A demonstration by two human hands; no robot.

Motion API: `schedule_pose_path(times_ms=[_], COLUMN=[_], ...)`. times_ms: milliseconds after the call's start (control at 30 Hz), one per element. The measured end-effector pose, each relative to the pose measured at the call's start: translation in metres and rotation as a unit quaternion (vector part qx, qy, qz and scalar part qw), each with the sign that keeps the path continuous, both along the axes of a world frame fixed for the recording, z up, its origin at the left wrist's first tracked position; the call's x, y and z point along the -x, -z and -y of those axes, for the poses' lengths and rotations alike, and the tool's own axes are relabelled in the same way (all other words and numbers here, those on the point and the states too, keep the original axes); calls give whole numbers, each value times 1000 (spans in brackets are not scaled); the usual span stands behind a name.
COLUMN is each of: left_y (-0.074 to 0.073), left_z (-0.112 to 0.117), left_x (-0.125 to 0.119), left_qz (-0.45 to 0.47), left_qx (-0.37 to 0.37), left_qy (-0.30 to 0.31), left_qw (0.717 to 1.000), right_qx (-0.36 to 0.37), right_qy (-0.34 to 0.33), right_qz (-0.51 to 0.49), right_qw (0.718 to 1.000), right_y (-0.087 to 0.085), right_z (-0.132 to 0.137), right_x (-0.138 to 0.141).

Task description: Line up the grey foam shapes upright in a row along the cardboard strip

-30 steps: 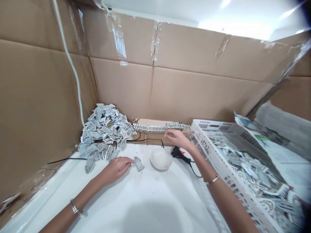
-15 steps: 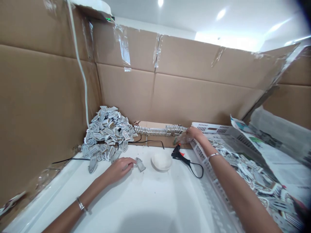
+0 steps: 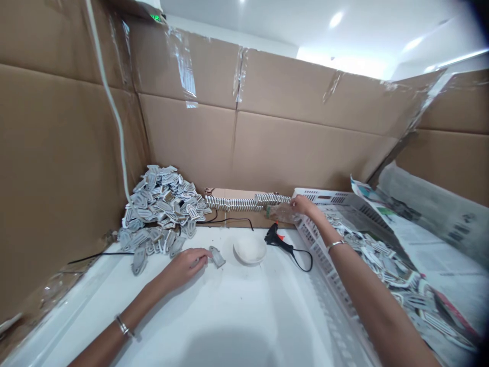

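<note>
My left hand rests low over the white tabletop, fingers drawn together in a pinch at the near end of a small grey arch-shaped piece. That piece lies tilted just right of the fingertips. Farther back, my right hand reaches over the rim of a white plastic basket, fingers closed on the edge of a crumpled clear plastic bag. Between the hands stand a small white bowl with pale contents and a black glue gun with a looped cord.
A heap of grey-and-white pieces sits at the left rear. A row of upright pieces runs along the back. More pieces and newspaper lie in the basket. Cardboard walls surround the work; a white cable hangs left.
The view has shifted slightly, moving the scene leftward. The plastic bag looks more spread out to the left of my right hand. My left hand stays at the grey piece.
</note>
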State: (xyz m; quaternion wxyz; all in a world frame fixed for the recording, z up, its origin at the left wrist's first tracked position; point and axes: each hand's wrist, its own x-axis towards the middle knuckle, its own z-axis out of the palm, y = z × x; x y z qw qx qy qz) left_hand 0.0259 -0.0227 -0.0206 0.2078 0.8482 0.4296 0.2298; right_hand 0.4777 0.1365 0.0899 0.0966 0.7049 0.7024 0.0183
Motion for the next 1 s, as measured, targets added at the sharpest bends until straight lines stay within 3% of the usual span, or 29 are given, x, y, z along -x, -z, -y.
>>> schedule_pose_path(times_ms=[633, 1000], left_y=[10, 10], left_z=[-3, -1], left_x=[1, -1], left_qz=[-18, -33], left_qx=[30, 43], left_qy=[5, 0], left_qw=[999, 999], right_qx=[-9, 31], right_qy=[100, 136], right_qz=[-22, -36], right_qw=[995, 990], right_y=[-1, 7], right_z=[18, 9], right_x=[19, 23])
